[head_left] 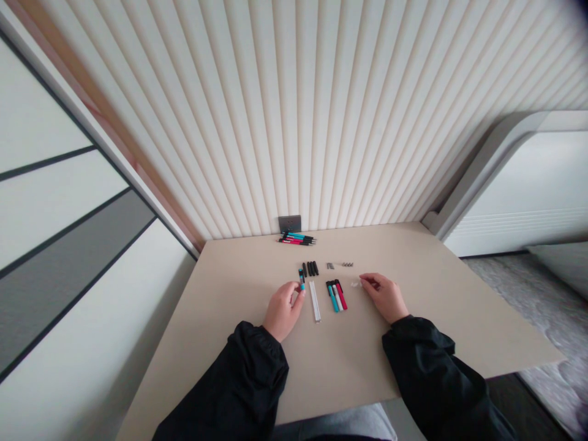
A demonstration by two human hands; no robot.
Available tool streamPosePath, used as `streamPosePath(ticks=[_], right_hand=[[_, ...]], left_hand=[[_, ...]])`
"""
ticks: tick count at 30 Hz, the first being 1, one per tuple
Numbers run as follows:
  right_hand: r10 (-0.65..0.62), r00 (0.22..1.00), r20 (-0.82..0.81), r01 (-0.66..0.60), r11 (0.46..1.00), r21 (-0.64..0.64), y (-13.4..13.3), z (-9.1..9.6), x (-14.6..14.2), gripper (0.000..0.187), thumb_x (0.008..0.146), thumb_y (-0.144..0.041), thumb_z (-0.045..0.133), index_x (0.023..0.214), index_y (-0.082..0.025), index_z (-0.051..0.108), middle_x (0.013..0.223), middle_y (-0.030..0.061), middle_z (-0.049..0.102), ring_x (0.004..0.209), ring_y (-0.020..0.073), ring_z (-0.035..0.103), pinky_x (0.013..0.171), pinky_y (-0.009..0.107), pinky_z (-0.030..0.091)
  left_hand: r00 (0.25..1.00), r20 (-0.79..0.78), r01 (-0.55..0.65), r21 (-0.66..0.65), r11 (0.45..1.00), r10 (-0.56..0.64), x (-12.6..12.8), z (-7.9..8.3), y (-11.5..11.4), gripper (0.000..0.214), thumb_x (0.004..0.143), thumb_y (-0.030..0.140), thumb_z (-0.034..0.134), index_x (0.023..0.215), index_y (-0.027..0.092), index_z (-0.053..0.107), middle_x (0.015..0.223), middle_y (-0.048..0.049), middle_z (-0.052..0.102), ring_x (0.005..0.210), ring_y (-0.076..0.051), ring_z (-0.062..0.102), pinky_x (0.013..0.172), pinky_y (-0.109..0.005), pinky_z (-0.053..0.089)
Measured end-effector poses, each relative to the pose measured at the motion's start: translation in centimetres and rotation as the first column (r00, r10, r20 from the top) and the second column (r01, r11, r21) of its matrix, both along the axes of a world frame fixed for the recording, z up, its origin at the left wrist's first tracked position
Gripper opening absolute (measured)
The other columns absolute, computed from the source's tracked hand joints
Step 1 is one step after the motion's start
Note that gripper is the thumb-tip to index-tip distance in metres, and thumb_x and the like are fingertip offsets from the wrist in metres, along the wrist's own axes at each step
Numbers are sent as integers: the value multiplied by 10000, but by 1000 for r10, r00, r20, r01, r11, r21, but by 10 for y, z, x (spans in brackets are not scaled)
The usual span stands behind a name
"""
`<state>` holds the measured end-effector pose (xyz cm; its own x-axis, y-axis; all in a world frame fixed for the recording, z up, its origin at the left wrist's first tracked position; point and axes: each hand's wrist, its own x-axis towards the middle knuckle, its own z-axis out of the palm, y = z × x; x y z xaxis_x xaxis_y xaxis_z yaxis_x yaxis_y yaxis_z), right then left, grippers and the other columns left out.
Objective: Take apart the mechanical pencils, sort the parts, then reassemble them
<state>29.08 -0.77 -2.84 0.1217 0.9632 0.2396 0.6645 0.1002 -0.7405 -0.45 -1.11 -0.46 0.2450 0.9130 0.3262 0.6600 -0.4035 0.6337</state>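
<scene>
My left hand (283, 308) is closed in a pinch on a short teal and black pen barrel (302, 280), held upright just above the beige table (413, 343). My right hand (384, 295) rests on the table with its fingertips pinched at a small clear part (354, 283). Between the hands lie thin white refills (315, 301) and three pen barrels, teal, white and red (337, 296). Black grip pieces (311, 268) lie just beyond the left hand.
Several assembled pens (297, 239) lie at the back of the table below a grey wall socket (289, 223). Small metal parts (340, 265) sit beyond the barrels. A ribbed wall stands behind; a white unit (519, 196) is at the right.
</scene>
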Motion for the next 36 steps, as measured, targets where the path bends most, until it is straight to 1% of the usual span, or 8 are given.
streamPosePath(ticks=[11, 18, 26, 36], right_hand=[[15, 1000, -2, -15, 1000, 7, -1, -1, 1, 279, 830, -402, 532, 888, -209, 725, 869, 57, 733, 686, 187, 644, 685, 311, 519], [11, 1000, 2, -11, 1000, -16, -1, -4, 1, 275, 830, -408, 545, 895, -215, 730, 873, 56, 738, 697, 194, 653, 697, 321, 521], [26, 1000, 4, -26, 999, -23, 0, -5, 1, 261, 835, -394, 543, 896, -213, 721, 873, 48, 732, 716, 190, 651, 707, 313, 512], [39, 999, 2, -39, 999, 10, -1, -2, 0, 264, 844, -392, 526, 896, -205, 705, 888, 53, 718, 705, 179, 634, 698, 307, 507]], left_hand=[[1000, -2, -4, -4, 1000, 4, 0, 1, 0, 185, 938, 309, 451, 931, 170, 572, 694, 18, 533, 572, -121, 454, 568, -231, 352], [1000, 1, -5, -4, 1000, 5, 0, 1, 0, 184, 937, 309, 454, 933, 171, 576, 686, 22, 530, 568, -120, 456, 565, -231, 351], [1000, -5, 6, 6, 1000, -6, -1, 0, 0, 179, 939, 304, 448, 907, 175, 567, 699, 17, 536, 577, -122, 457, 577, -236, 357], [1000, -6, 8, -18, 1000, -8, -1, 1, -1, 198, 942, 321, 440, 924, 172, 570, 705, 10, 543, 583, -127, 469, 571, -239, 366]])
